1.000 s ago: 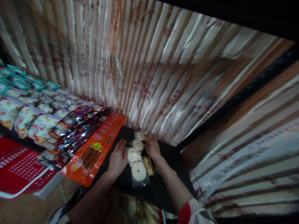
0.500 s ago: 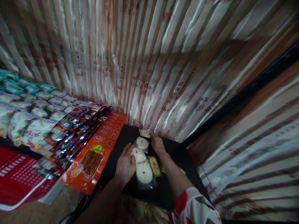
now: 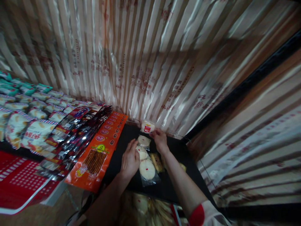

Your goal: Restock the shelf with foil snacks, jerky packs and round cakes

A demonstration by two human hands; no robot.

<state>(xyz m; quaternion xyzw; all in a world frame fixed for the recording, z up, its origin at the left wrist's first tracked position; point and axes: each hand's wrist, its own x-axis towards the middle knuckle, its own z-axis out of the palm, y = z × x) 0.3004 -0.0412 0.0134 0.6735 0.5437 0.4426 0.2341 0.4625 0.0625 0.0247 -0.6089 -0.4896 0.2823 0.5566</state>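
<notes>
My right hand (image 3: 160,140) pinches the edge of a clear-wrapped round white pastry (image 3: 147,127) at the back of a black shelf (image 3: 121,135); a red and yellow label shows on it. My left hand (image 3: 130,159) rests open along the left side of a row of wrapped white pastries, its fingers stretched toward the back. In that row lie a far pastry (image 3: 144,141) and a near pastry (image 3: 147,169), each with a small red mark. Beside them is a yellow oblong wrapped pastry (image 3: 156,162), close to my right forearm.
Left of the pastries lie orange snack packets (image 3: 95,160), dark shiny packets (image 3: 82,138) and white bags (image 3: 37,135). A red basket (image 3: 25,185) stands front left. Striped plastic sheeting (image 3: 141,62) hangs behind, with a dark post (image 3: 235,91) at right. More packages lie below the shelf.
The pastry in my right hand has tipped up at the back, so its red and yellow label now shows. My left hand has shifted slightly along the row.
</notes>
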